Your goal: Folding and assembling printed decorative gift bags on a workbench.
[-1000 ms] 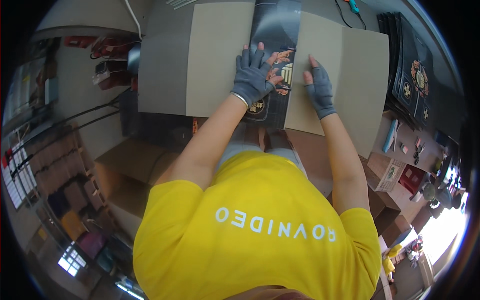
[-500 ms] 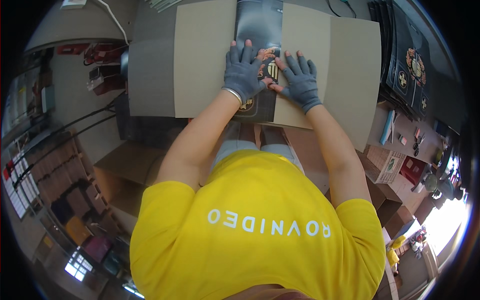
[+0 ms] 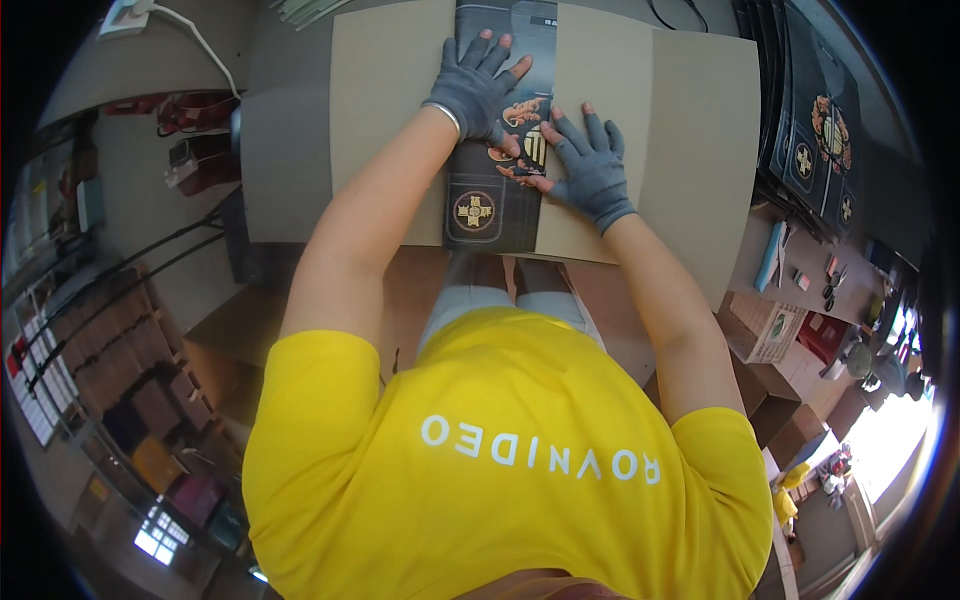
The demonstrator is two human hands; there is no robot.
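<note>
A black printed panel with gold and orange designs runs front to back as a strip across a large beige cardboard sheet. My left hand, in a grey fingerless-tip glove, lies on the panel's far half with its fingers spread. On the panel's right edge rests my right hand, gloved alike, fingers apart and thumb touching the print. Neither hand grips anything. Whether the panel is a folded part of the sheet or a separate piece, I cannot tell.
Several dark printed sheets are stacked at the right. Beyond them lie scissors and a blue-and-white strip. A white cable runs at the far left. Cardboard boxes stand low at the right.
My left hand has slid away from me along the panel, uncovering more of its print. The right hand stays at the right edge. Sheet and panel have shifted slightly left and toward me.
</note>
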